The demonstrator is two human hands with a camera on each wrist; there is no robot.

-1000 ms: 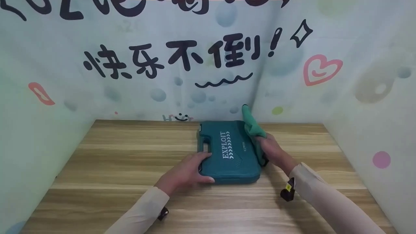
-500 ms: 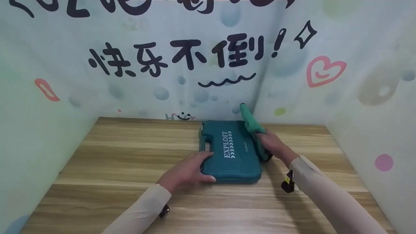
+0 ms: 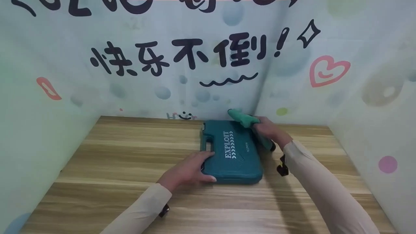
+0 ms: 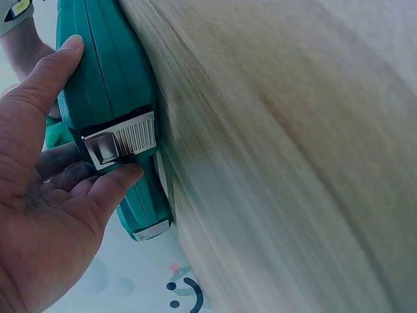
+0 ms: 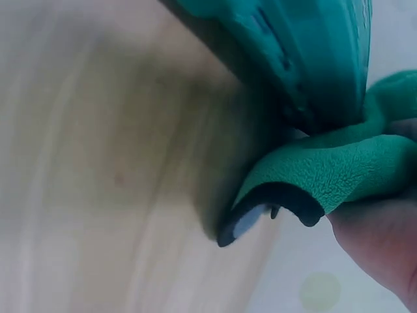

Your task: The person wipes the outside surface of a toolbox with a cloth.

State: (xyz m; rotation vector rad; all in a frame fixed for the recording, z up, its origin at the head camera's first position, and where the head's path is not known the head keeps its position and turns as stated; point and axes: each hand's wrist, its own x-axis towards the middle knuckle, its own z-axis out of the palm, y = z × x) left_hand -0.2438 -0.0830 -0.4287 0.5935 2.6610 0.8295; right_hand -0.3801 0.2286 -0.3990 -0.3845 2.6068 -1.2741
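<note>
The case (image 3: 234, 154) lies on the table (image 3: 130, 156); left hand (image 3: 188, 169) at its 8 o'clock edge, cloth (image 3: 242, 119) against its 1 o'clock corner, right hand (image 3: 269, 128) at 2 o'clock; backdrop (image 3: 143, 92) behind, at 12.

a small booth-like work space, walled on three sides: a wood-grain tabletop (image 3: 130, 146) meets pale printed sheeting (image 3: 143, 89), creased at the back, bearing black chinese lettering (image 3: 191, 61), a pink heart outline (image 3: 325, 76) and coloured dots (image 3: 388, 164); the wider building cannot be told

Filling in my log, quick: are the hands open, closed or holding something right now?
Left hand: closed, gripping the teal case at its left edge.
Right hand: closed, holding the green cloth.
</note>
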